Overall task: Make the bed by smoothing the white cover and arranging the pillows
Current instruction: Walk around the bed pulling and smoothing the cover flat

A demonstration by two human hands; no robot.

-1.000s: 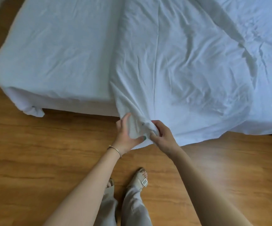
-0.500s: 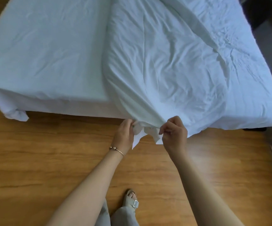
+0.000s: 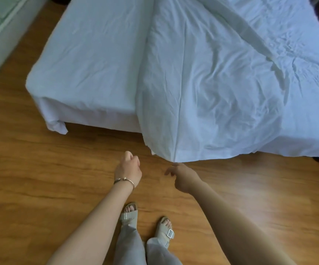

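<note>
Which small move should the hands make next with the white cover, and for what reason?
Probably take the hanging corner of the white cover and pull it leftward. The cover lies only on the right part; the left of the mattress is bare. The left hand holds nothing; the right hand barely reaches the corner.

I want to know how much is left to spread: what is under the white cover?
The white cover lies over the bed's right part, its corner hanging past the edge above the wooden floor. The sheeted mattress shows bare at left; whatever lies beneath the cover is hidden.
</note>
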